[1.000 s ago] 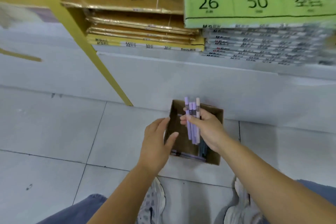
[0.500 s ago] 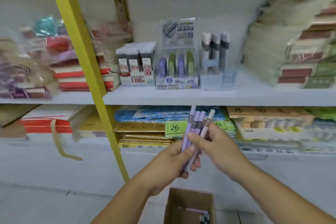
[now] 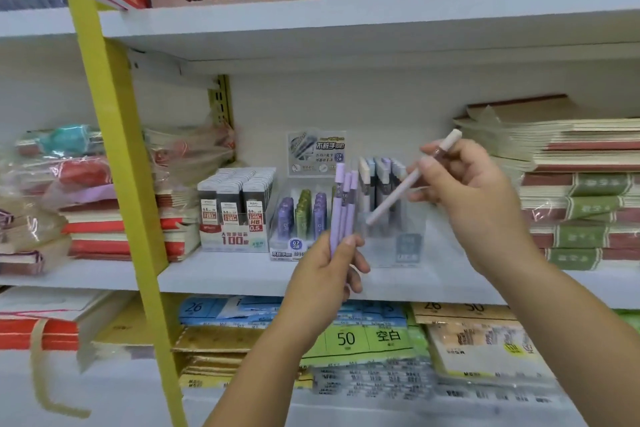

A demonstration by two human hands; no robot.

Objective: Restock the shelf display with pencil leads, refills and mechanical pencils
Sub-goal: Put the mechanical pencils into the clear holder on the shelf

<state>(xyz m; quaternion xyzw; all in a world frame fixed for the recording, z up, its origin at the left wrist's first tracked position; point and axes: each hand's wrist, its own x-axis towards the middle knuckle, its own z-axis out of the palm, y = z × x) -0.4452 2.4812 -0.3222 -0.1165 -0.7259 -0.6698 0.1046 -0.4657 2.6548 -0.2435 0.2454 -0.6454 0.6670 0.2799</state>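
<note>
1. 3 purple mechanical pencils (image 3: 342, 208) stand upright in a bunch in front of the middle shelf. Their lower ends are gripped in the left hand (image 3: 323, 276), whose fingers curl round them.
2. 1 pale pink pencil (image 3: 408, 184) is pinched near its upper end by the right hand (image 3: 476, 194). It slants, cap up to the right and tip down to the left, close beside the purple bunch.
3. The 2 hands are apart, the right one higher.
4. Behind the pencils, on the white shelf (image 3: 225, 276), stands a clear pencil display (image 3: 394, 218) with upright pencils in it; it is blurred.
5. Just left of it sits a tray of lead tubes (image 3: 301, 215) in purple and green, then a box of lead cases (image 3: 235, 208) marked 0.5 and 100.
6. Stacked notebooks (image 3: 585, 198) lie at the right, and a yellow upright (image 3: 117, 156) runs down the left.
7. Paper packs (image 3: 363, 340) marked 50 fill the shelf below.
</note>
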